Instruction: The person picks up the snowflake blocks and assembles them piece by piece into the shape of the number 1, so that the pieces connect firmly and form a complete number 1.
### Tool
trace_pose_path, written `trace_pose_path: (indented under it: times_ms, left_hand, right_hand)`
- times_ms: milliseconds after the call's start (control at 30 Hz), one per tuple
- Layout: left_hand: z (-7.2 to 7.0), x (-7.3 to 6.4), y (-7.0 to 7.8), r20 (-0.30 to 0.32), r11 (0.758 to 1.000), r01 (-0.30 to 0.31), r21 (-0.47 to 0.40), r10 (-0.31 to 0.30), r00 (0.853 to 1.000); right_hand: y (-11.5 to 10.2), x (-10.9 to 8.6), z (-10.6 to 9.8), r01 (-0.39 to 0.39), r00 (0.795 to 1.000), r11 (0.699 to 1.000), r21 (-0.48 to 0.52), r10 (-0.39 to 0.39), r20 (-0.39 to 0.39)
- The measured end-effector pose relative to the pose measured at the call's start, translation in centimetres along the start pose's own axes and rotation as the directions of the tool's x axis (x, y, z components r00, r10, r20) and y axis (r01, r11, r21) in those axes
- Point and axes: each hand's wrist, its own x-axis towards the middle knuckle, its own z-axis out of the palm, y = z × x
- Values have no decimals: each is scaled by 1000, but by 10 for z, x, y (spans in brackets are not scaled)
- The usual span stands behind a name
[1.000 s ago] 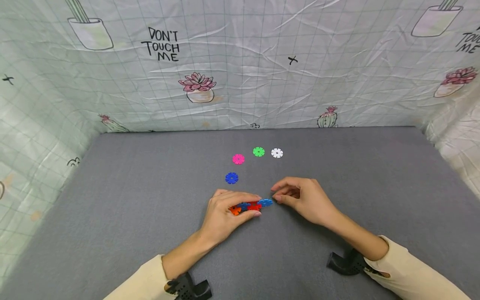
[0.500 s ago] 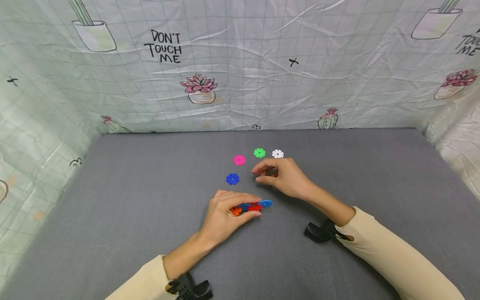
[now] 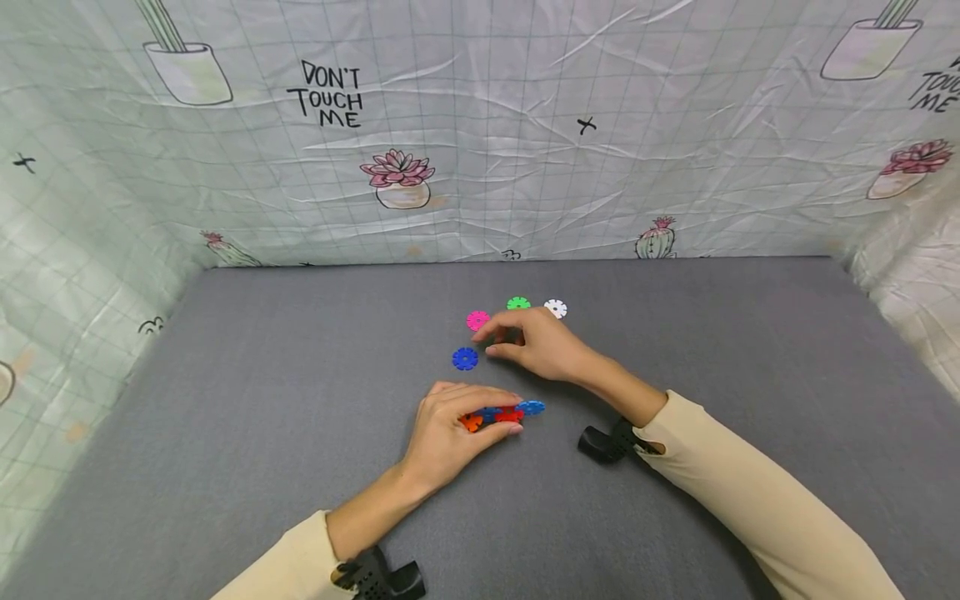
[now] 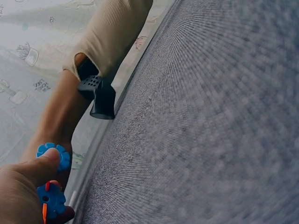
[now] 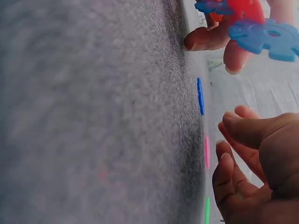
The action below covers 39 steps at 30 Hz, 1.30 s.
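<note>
My left hand [image 3: 450, 425] grips a row of joined notched discs between thumb and fingers. In that row are an orange disc [image 3: 471, 422], a red disc [image 3: 509, 415] and light blue discs, one light blue disc [image 5: 266, 38] at its right end. My right hand [image 3: 542, 342] hovers over the table with nothing in its fingers, thumb apart from the fingertips. Just left of those fingertips lies a dark blue disc [image 3: 465, 359]. A pink disc [image 3: 477, 320] lies behind them, and a green disc [image 3: 518, 302] is partly covered by the hand.
A white disc [image 3: 556, 308] lies flat behind my right hand. The grey table [image 3: 300, 358] ends at a hanging printed cloth [image 3: 487, 167] at the back and sides. Black cameras are strapped at both wrists.
My right hand has moved left and away from me, from the end of the joined discs to beside the dark blue disc. The left hand stays in place with its discs.
</note>
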Motion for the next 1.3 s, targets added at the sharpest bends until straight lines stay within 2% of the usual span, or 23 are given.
trace_pose_path:
  times_ms: [300,600,800,967,1133,1300]
  left_hand:
    - [0,0,0,1,1000,4,-3,-4,1000]
    - [0,1,0,-18,1000,-25,8,25,1000]
    - [0,1,0,-16,1000,-24,16,24,1000]
    - [0,1,0,-15,1000,-18,10,18,1000]
    - [0,1,0,-16,1000,-2,-6,1,1000]
    - [0,2,1,-16,1000,3,8,-3,1000]
  right_hand:
    - [-1,11,10,103,994,995,0,-103,33]
    - [0,13,17,129,990,990,-64,-125,58]
    - [-2,14,16,108,991,993,-45,-103,89]
    - [-6,13,15,80,991,994,-68,-72,111]
    - [-7,13,13,57,995,996,-65,-52,83]
    - [-6,11,10,43,997,999,12,-44,57]
